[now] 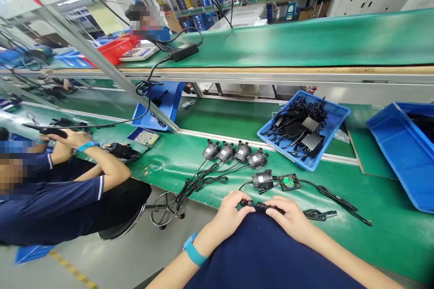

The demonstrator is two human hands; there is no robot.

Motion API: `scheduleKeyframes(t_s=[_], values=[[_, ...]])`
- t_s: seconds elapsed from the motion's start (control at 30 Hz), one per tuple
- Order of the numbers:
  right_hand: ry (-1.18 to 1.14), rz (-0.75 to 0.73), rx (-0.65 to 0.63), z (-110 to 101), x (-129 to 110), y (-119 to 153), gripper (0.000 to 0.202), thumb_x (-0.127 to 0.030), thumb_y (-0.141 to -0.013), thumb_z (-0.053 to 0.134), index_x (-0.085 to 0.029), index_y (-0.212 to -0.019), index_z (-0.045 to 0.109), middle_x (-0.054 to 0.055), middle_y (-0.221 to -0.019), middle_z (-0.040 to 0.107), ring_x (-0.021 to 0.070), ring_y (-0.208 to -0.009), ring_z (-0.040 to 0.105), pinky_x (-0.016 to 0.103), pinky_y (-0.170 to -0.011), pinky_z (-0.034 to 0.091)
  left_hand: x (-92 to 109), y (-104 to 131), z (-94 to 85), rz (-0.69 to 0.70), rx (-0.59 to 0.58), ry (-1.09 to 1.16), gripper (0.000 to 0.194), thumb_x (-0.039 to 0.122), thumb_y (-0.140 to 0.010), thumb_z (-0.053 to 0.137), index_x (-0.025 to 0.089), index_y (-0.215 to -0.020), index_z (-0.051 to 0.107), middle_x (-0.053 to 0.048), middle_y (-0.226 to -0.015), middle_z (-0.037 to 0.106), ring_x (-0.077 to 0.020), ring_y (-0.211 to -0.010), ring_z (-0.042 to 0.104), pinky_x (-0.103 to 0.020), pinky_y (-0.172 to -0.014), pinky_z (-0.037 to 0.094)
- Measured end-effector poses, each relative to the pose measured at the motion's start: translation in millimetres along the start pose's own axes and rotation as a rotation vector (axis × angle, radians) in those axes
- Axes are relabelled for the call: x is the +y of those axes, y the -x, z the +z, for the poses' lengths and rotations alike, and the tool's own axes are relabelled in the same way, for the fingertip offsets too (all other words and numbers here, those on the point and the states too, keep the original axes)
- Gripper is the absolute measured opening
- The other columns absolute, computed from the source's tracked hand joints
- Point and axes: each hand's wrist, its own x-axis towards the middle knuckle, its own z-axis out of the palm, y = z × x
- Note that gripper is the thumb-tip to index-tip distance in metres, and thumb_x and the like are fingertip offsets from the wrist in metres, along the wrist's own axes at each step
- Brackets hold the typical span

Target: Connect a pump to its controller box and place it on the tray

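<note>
Green matting covers the long workbench (pixel 389 230) that runs across the frame from left to lower right. At the lower centre, against the bench's near edge, the left hand (pixel 233 211) and the right hand (pixel 288 214) meet over a small black cable connector (pixel 259 206). Each hand pinches one end of it between thumb and fingertips. The connector is slim, dark and cylindrical; its long axis lies roughly horizontal in the frame, pointing left to right between the hands. Just above it sits a black pump unit (pixel 262 179) beside a small black box with a green label (pixel 289 182). Further up, four similar pumps (pixel 233 152) stand in a row. A blue tray (pixel 334 115) of black parts lies at centre right. Another person's arms (pixel 95 162) rest at left.
</note>
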Motion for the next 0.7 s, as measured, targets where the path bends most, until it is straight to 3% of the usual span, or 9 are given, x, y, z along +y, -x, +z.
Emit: scheduleKeyframes(t_s=[0.13, 0.23, 0.4, 0.47, 0.53, 0.7], values=[[0.005, 0.03, -0.023, 1, -3, 0, 0.038, -0.047, -0.102, 0.045, -0.021, -0.096, 0.072, 0.004, -0.083, 0.062, 0.0178, -0.078, 0.057, 0.031, -0.073, 0.045, 0, 0, 1.6, 0.02, -0.012, -0.007, 0.009, 0.023, -0.082, 0.075, 0.021, -0.085, 0.067, 0.001, -0.081, 0.07, -0.0158, -0.081, 0.06, -0.028, -0.078, 0.049], [-0.032, 0.109, 0.019, 4, 0, 0, 0.033, -0.05, -0.098, 0.052, -0.02, -0.096, 0.066, 0.002, -0.081, 0.059, 0.0171, -0.074, 0.053, 0.03, -0.069, 0.043, -2, 0, 2.0, 0.049, -0.015, -0.033, 0.012, 0.021, -0.08, 0.077, 0.02, -0.083, 0.066, 0.002, -0.081, 0.07, -0.0155, -0.08, 0.059, -0.028, -0.078, 0.048], [-0.028, 0.121, 0.025, 9, 3, -3, 0.034, -0.045, -0.094, 0.057, -0.019, -0.072, 0.058, 0.001, -0.075, 0.056, 0.0173, -0.074, 0.051, 0.032, -0.071, 0.04, -5, -1, 2.5, 0.092, -0.01, -0.081, 0.014, 0.021, -0.079, 0.079, 0.02, -0.081, 0.065, 0.002, -0.077, 0.069, -0.0156, -0.078, 0.058, -0.029, -0.077, 0.047], [-0.135, 0.145, -0.011, 12, 3, -4, 0.025, -0.044, -0.089, 0.064, -0.02, -0.086, 0.063, 0.001, -0.08, 0.057, 0.0174, -0.077, 0.052, 0.032, -0.074, 0.041, -6, -2, 2.7, 0.085, -0.016, -0.078, 0.013, 0.022, -0.079, 0.079, 0.02, -0.081, 0.066, 0.001, -0.078, 0.07, -0.0161, -0.078, 0.059, -0.029, -0.077, 0.048], [-0.308, 0.181, -0.046, 16, 4, -4, 0.031, -0.045, -0.083, 0.072, -0.021, -0.097, 0.059, -0.001, -0.085, 0.055, 0.0162, -0.078, 0.051, 0.03, -0.074, 0.042, -8, -2, 2.7, 0.052, -0.031, -0.059, 0.01, 0.022, -0.08, 0.077, 0.02, -0.084, 0.068, 0.0, -0.08, 0.071, -0.0168, -0.079, 0.061, -0.03, -0.077, 0.049], [-0.55, 0.283, -0.067, 20, 19, -6, 0.04, -0.053, -0.078, 0.074, -0.02, -0.081, 0.051, -0.004, -0.072, 0.049, 0.0134, -0.067, 0.045, 0.028, -0.065, 0.037, -8, 2, -1.4, -0.047, -0.109, 0.019, 0.019, 0.021, -0.087, 0.066, 0.021, -0.105, 0.073, -0.003, -0.088, 0.074, -0.0184, -0.083, 0.066, -0.032, -0.081, 0.052]])
